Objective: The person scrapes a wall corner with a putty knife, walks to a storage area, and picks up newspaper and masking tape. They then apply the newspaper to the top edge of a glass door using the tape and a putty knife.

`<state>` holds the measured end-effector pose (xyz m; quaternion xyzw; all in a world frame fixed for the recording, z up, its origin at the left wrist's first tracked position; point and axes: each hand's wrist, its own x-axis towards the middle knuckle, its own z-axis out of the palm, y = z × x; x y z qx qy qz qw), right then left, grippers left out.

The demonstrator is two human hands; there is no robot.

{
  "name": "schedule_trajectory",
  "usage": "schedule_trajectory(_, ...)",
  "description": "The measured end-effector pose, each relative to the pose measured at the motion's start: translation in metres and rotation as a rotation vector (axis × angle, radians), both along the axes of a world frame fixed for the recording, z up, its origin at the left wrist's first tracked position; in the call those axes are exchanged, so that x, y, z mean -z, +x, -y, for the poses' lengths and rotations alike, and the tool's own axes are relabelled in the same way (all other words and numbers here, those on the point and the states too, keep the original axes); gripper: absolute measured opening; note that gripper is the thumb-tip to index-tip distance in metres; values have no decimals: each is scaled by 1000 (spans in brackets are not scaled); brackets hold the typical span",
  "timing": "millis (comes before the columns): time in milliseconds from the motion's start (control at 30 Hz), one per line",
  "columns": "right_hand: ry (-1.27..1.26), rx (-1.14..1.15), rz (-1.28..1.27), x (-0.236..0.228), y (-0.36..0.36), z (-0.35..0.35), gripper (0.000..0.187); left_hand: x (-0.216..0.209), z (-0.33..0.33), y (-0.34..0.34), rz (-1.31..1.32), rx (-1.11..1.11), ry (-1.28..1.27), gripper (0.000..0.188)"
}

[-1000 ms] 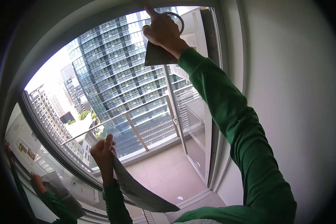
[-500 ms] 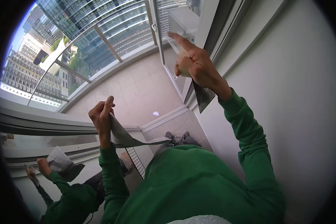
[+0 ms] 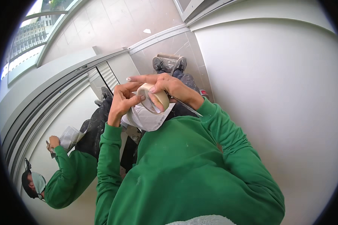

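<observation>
In front of my waist, both hands meet around a roll of cream masking tape (image 3: 162, 97). My right hand (image 3: 178, 89) grips the roll, thumb over its rim and forefinger stretched out to the left. A thin, flat blade-like piece (image 3: 187, 105) sticks out beneath that hand toward the right sleeve; its handle is hidden. My left hand (image 3: 121, 100) is closed, its thumb touching the roll's left edge. A whitish sheet of paper (image 3: 151, 119) with print hangs from it below the roll. What exactly the left fingers pinch is partly hidden.
A reflective panel (image 3: 69, 123) on the left mirrors a person in green. The white wall (image 3: 274, 90) stands close on the right. My shoes (image 3: 169, 64) are by a low box-like piece (image 3: 168, 57). Beyond the door track (image 3: 157, 38) lies a tiled balcony floor (image 3: 112, 22) with a white scrap (image 3: 147, 31).
Both hands have come down and together in front of my body; the right brought the tape roll and blade from the door frame. The view has tilted down.
</observation>
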<state>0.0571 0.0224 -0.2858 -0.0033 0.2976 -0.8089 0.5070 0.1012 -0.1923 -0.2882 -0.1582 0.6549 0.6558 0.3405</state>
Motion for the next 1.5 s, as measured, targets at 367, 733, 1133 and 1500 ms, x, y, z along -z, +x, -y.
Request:
schedule_trajectory(367, 867, 284, 292, 263, 59, -28, 28, 123, 52, -17, 305, -350, 13, 23)
schedule_trajectory(733, 1095, 332, 558, 598, 130, 3, 15, 267, 46, -54, 187, -548, -145, 29)
schedule_trajectory(1133, 1750, -106, 543, 764, 149, 62, 82, 383, 29, -35, 265, -603, -308, 30)
schedule_trajectory(1500, 1815, -186, 641, 780, 152, 75, 95, 426, 27, -35, 372, -604, -408, 20)
